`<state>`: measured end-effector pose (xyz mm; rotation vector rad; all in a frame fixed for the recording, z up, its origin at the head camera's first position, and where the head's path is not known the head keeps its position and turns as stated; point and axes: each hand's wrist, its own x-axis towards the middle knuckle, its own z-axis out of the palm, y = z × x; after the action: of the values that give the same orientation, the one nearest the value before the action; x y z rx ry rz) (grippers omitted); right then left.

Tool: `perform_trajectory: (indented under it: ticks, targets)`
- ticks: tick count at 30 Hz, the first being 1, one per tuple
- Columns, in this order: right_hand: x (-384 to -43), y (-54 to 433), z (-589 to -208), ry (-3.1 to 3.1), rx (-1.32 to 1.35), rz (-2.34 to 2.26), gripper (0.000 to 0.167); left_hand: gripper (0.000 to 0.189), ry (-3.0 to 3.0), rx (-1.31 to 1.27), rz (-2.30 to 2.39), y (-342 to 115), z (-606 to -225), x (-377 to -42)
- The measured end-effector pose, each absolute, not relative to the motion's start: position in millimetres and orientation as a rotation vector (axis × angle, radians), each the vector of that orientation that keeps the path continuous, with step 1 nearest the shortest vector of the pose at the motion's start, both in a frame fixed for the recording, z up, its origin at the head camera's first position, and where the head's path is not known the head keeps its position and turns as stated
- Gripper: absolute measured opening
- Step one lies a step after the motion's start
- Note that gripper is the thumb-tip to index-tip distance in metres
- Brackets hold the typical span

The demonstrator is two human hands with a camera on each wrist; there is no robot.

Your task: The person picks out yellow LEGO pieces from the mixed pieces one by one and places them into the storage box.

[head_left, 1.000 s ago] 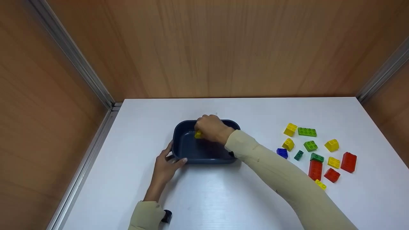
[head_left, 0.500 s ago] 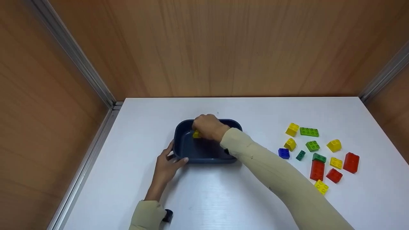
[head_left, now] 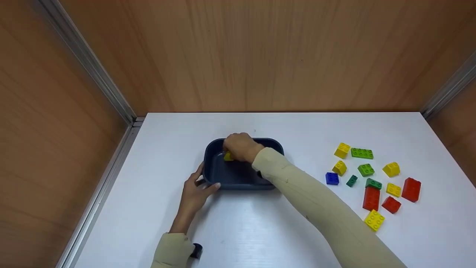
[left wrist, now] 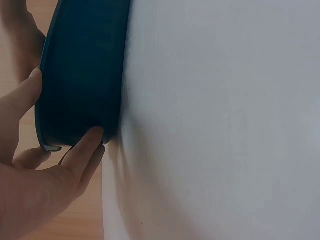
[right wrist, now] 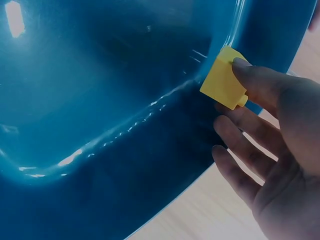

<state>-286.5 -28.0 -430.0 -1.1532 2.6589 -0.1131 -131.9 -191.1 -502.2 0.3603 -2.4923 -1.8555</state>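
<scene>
A dark blue rectangular tray (head_left: 238,173) stands on the white table. Around its near left corner my left hand (head_left: 195,193) grips, thumb at the front rim and fingers along the outer wall; the left wrist view shows the same hand (left wrist: 45,185) against the tray wall (left wrist: 82,75). My right hand (head_left: 241,146) reaches into the tray near its far side. Between thumb and fingers it pinches a yellow toy brick (right wrist: 223,80), close to the tray's inner wall (right wrist: 135,145). From the head, most of that brick (head_left: 228,156) is hidden by the hand.
To the right lie several loose toy bricks: yellow (head_left: 374,220), red (head_left: 411,190), green (head_left: 362,153) and blue (head_left: 332,178). The right sleeve (head_left: 316,201) crosses the table beside them. A wooden panel (head_left: 260,56) rises behind the table.
My right hand has shifted slightly left within the tray, the yellow brick still pinched. The sleeve uncovers more of the nearest yellow brick. My left hand keeps its grip; the head view drifts a little.
</scene>
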Motion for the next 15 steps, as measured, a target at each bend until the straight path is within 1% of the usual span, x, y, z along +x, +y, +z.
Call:
perform_trajectory:
  ticks: [6,9,15]
  targets:
    - [-288.0,-27.3,-432.0,2.647,-1.076,-0.139,0.025,0.088,-2.501,0.372,-1.857,-190.4,-501.5,-130.0]
    - [-288.4,-29.4,-431.8,2.641,-1.092,-0.112,0.023,0.088,-2.504,0.379,-1.846,-190.6,-500.7,-128.9]
    - [-287.6,-33.6,-432.0,2.644,-1.094,-0.051,0.025,0.088,-2.526,0.378,-1.822,-189.6,-500.6,-129.8]
